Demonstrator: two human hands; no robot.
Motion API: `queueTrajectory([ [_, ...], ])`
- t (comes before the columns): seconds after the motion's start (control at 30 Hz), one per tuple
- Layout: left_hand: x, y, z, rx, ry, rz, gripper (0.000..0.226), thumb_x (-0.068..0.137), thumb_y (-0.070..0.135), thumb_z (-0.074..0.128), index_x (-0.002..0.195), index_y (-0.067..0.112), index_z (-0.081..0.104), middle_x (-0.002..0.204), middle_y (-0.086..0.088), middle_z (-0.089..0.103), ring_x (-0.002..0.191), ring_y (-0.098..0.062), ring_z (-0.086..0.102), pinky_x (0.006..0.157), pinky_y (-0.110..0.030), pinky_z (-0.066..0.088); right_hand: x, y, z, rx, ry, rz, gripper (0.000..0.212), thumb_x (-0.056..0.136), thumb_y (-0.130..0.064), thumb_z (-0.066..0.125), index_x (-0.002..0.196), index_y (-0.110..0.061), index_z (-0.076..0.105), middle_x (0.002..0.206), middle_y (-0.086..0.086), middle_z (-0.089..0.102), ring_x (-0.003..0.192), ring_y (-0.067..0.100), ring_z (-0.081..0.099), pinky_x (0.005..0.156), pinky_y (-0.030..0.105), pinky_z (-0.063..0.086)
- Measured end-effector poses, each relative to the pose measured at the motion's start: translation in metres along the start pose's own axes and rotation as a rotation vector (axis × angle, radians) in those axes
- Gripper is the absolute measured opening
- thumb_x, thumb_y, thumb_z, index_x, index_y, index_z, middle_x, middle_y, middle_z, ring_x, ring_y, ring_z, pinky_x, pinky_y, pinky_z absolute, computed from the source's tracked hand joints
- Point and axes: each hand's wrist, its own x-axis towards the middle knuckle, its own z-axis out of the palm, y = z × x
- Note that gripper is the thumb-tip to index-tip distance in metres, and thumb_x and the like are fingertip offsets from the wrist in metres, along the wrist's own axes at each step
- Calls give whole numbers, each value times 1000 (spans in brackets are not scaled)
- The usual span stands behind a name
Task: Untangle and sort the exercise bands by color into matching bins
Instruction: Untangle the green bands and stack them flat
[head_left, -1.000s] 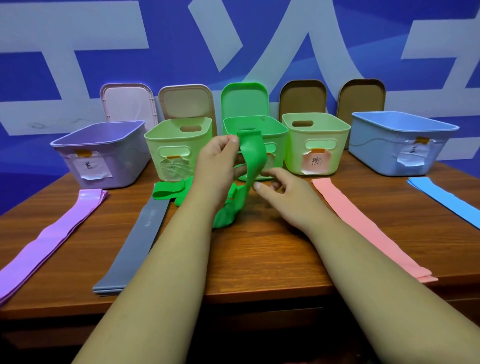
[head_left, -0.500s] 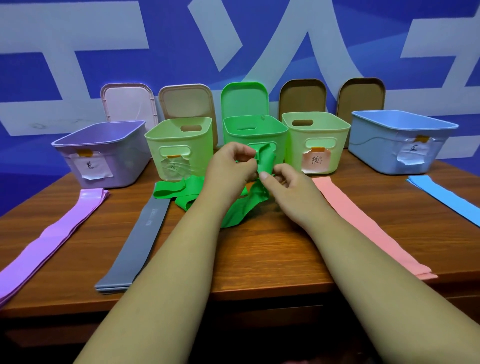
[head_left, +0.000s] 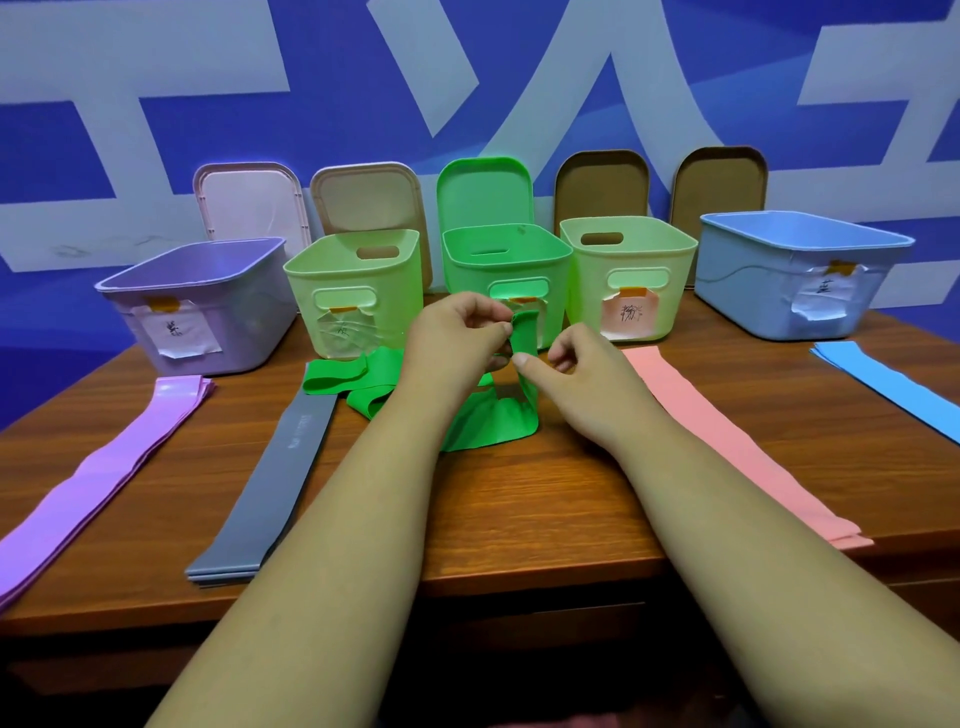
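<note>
**Green exercise band (head_left: 501, 423) pinched in both hands before the green bin (head_left: 467, 270)**

Green exercise band rises as a thin, rubbery strip from a crumpled fold on the wooden tabletop (head_left: 519, 519), just in front of the green bin. The left hand (head_left: 452, 338) has its fingers clamped on the strip's top edge, thumb against forefinger. The right hand (head_left: 587, 364) has its fingers curled, with the thumb tip pressed to the strip lower down. More folded green loops (head_left: 337, 379) lie to the left, touching the end of the grey band (head_left: 270, 478).

Each bin carries a crinkled paper label fixed with orange tape and bearing a handwritten character, too small to read for certain. The label on the right pale green bin (head_left: 628, 291) is pink; the others are white. The grey band bears a line of small print that cannot be made out.

The purple bin (head_left: 208, 312) and blue bin (head_left: 769, 280) are low, wide and smooth plastic. The left pale green bin (head_left: 353, 280) has slotted handles. Flat ribbon-like bands lie in stacks: purple band (head_left: 104, 467), pink band (head_left: 727, 441), blue band (head_left: 893, 384). Rounded lids (head_left: 483, 192) lean on the wall behind.
</note>
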Motion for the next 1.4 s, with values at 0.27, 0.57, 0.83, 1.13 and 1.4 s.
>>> queueTrajectory([
  [0.27,-1,-1,2,-2,-34,-22,16,93,0,73,93,16,77,93,-14,75,83,-19,75,69,-35,66,-3,1,-1,-8,-131,-105,20,101,-48,68,93,-30,69,91,-9,70,86,8,63,70,30,44],
  [0.57,-3,-1,2,35,-78,-27,13,91,6,77,94,19,78,94,-7,77,93,-25,78,76,-43,68,-1,2,-1,20,-185,-84,13,100,-42,71,95,-30,75,90,-9,70,82,6,60,66,29,40],
  [0.83,-5,-2,1,59,-132,11,4,94,16,76,94,18,79,90,-3,80,81,-17,77,76,-38,67,-1,1,-4,70,-201,-49,12,97,-40,77,97,-29,80,88,-8,74,83,12,65,72,31,48],
  [1.13,-7,0,1,55,-178,-23,11,99,16,68,97,13,79,88,-3,80,77,-11,74,72,-32,65,-5,-3,-9,88,-222,-39,9,96,-40,78,94,-32,83,82,-8,75,81,13,68,70,32,49],
  [1.4,-6,0,1,108,-183,-7,13,96,16,69,91,16,81,82,0,79,72,-9,70,72,-30,64,-6,-2,-9,61,-251,-45,20,99,-48,71,93,-33,83,73,-11,72,77,9,66,72,31,50],
])
